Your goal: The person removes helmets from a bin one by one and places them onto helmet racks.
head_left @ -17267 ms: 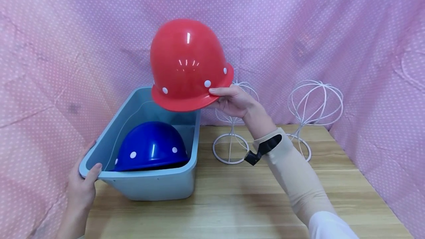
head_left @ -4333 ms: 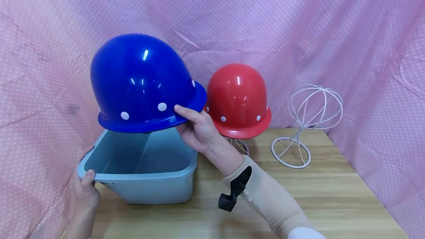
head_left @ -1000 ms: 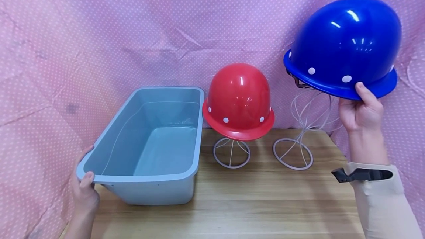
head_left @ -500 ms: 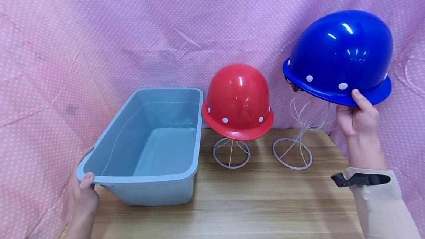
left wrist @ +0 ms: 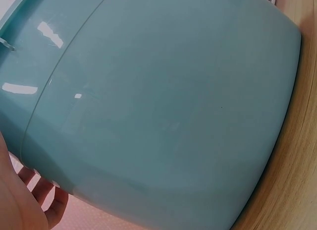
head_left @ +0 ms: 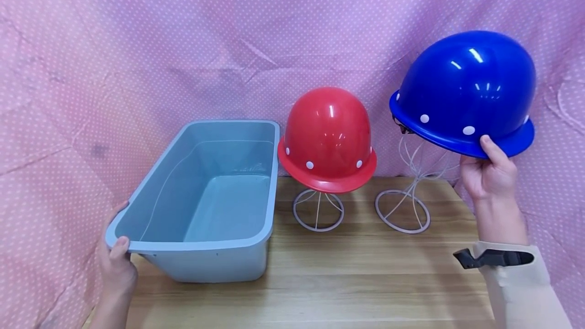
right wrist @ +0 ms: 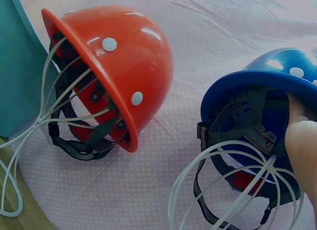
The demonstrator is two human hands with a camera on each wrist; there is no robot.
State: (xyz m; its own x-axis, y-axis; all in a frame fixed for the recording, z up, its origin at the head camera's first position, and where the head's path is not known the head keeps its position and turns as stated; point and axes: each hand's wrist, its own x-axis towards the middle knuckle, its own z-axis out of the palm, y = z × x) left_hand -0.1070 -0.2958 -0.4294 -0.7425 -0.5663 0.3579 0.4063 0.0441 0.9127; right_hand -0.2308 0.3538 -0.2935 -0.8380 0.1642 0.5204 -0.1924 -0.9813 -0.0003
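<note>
My right hand (head_left: 490, 174) grips the brim of a blue hard hat (head_left: 470, 85), thumb on top and fingers underneath. The hat is tilted over the right white wire stand (head_left: 413, 182), hiding most of the stand's top. In the right wrist view the wire dome (right wrist: 270, 165) stands at the hat's open underside, with the chin strap (right wrist: 200, 190) hanging down. A red hard hat (head_left: 328, 138) sits on the left wire stand (head_left: 318, 212). At the near left corner of a blue-grey plastic bin (head_left: 192, 247), my left hand (head_left: 116, 268) holds the rim.
The bin's inside shows bare walls and floor. Everything stands on a wooden table (head_left: 320, 288), whose right edge slants close to the right stand. A pink dotted cloth (head_left: 228, 29) hangs behind and at both sides.
Earlier the red hat went from my right hand onto the left stand, and the blue hat left the bin. Over the last second the blue hat has come down and slightly left.
</note>
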